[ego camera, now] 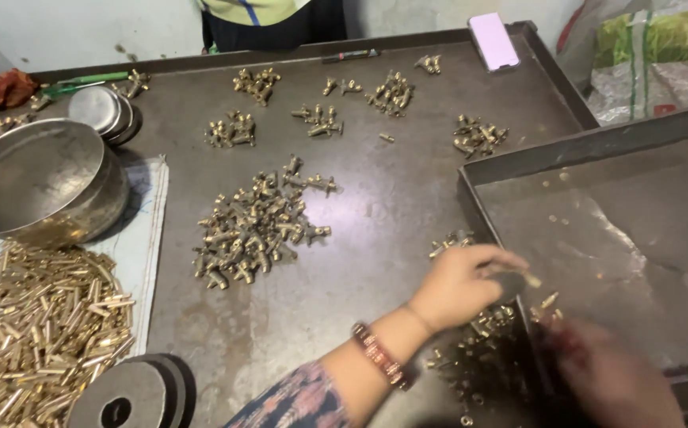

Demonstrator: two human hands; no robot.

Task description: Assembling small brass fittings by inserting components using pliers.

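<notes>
**Hands at the tray's near corner, among brass bits**

While both hands work close together at the tray (470,190) corner, the left hand (459,285) reaches across from the lower middle, wrist bearing a beaded band (379,355). Its fingers (502,257) are curled, tips drawn together toward a small brass piece (532,280) at the tray wall; whether the piece is actually pinched, cannot tell. Right hand (613,380) sits just right of the left and nearer the wearer, blurred; how far it is open, and whether it holds anything, cannot tell.

Under and between both hands: a loose scatter of brass parts (490,333) on the dark table (391,198), right against the tray wall. A few more lie just beyond the left fingertips (451,242).

Left of the left hand, near: a big heap of brass fittings (257,226). Farther left, well apart: a pile of brass tubes (39,325), a steel bowl (39,182) beyond it, and dark discs (126,392).

Beyond the hands, far side of table: several small clusters of fittings (391,91), a phone (493,40) and a pen (349,55). Another person (268,20) stands at the far edge.
</notes>
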